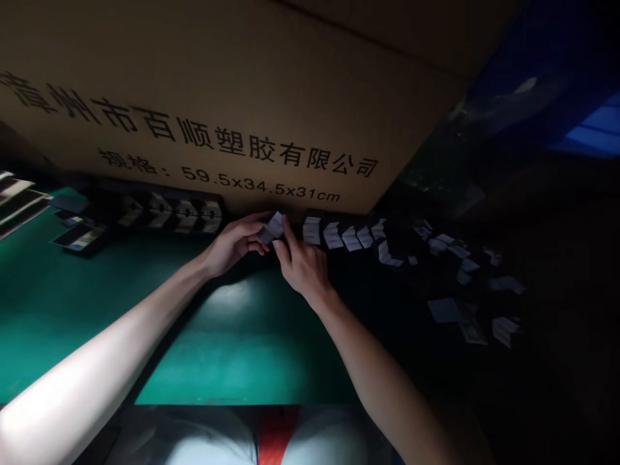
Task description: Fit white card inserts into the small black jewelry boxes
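Fingers [287,240] hide part of the small folded card [274,224], whose print is too blurred to read.

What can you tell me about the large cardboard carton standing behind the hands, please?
The large cardboard carton is plain brown board. Black print crosses its side: a row of big Chinese characters above a smaller specification line. A seam runs across its upper part. It stands at the far edge of the green surface, with folded white cards lined along its foot. Its top is out of view.
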### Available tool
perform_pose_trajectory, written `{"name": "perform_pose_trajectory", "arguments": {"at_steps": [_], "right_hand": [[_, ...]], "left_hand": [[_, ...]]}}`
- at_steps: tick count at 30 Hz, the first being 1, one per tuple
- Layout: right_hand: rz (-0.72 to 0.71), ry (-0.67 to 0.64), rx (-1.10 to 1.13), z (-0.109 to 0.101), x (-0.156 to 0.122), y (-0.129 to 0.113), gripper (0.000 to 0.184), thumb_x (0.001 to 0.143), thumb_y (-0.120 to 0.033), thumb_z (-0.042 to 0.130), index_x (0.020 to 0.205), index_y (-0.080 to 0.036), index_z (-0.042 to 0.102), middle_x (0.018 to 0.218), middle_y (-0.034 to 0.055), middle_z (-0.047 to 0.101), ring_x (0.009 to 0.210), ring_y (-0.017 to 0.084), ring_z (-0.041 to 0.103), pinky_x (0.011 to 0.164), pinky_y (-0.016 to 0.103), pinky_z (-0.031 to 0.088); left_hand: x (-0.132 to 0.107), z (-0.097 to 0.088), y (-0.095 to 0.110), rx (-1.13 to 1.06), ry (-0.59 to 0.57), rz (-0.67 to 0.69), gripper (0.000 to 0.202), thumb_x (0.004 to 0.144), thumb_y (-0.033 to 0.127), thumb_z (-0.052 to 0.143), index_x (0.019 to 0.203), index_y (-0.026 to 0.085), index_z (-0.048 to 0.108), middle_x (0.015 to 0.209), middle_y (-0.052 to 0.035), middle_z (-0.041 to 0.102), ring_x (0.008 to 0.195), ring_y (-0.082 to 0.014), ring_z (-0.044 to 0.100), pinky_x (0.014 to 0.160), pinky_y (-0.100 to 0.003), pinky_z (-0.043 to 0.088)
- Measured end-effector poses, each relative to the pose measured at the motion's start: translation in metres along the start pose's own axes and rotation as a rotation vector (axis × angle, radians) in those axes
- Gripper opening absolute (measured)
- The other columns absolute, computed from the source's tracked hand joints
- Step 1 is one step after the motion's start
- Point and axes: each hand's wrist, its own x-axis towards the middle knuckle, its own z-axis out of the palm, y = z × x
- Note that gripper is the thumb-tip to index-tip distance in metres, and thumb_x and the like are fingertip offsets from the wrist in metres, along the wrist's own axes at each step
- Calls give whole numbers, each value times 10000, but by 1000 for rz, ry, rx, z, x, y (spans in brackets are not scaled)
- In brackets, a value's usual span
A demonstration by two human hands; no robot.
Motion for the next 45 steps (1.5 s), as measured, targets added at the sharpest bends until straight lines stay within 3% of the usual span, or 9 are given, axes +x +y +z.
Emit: {"name": "perform_pose_trajectory", "arguments": {"at_steps": [8,13,17,22,28,32,36,41,45], "right_hand": [[-10,-30,-8,-1,0,2,600,1126,-514,283,1648,-231,373,947,99,802,809,185,742,723,248,493],[11,-52,14,-4,0,0,571,1133,-468,276,1651,-244,363,995,89,809,819,181,748,732,253,506],[30,-63,76,-5,0,2,562,1134,-431,234,1648,-251,373,1019,89,812,845,208,761,747,286,528],[33,-50,101,-7,-1,3,581,1129,-470,258,1632,-219,402,1068,97,812,888,211,764,784,291,532],[-30,8,119,-1,-2,3,584,1106,-499,383,1589,-184,476,936,69,811,837,164,749,765,231,503],[-166,52,169,4,-3,5,478,1117,-360,362,1527,-213,561,1106,78,805,916,148,749,836,225,524],[-177,53,171,7,-4,8,450,1114,-306,376,1502,-221,587,1131,73,798,945,153,749,853,232,529],[-177,25,147,7,-3,8,402,1103,-300,441,1440,-225,645,1092,71,800,929,162,755,818,236,521],[-160,-6,155,6,-2,7,389,1095,-277,447,1415,-229,664,1146,53,799,971,181,768,837,258,538]], "left_hand": [[0,1,1,-27,10,31,502,776,337,772,1236,133,766,863,-93,762,686,-182,654,613,-269,571],[0,-1,0,26,-1,33,577,775,343,767,1314,141,735,963,-102,774,742,-190,675,658,-278,590],[-2,0,1,117,-4,22,666,750,338,808,1385,170,704,1189,-121,769,941,-233,709,767,-281,612],[-3,0,2,268,-43,32,722,784,349,801,1480,236,643,1487,-125,645,1222,-344,671,890,-344,621],[-3,-1,0,334,24,95,665,766,334,840,1415,303,703,1519,-90,630,1356,-391,597,989,-378,608],[-3,2,1,375,52,76,720,737,359,893,1426,316,687,1572,-89,580,1425,-388,547,1105,-415,553],[-5,5,3,400,3,87,843,729,388,911,1509,307,602,1657,-100,474,1481,-398,489,1197,-493,473],[-8,6,5,430,-88,73,943,749,384,896,1594,292,487,1647,-120,483,1480,-377,500,1171,-483,502],[-7,3,3,481,-98,96,929,747,368,897,1583,267,506,1643,-127,487,1476,-388,502,1170,-474,504]]}}
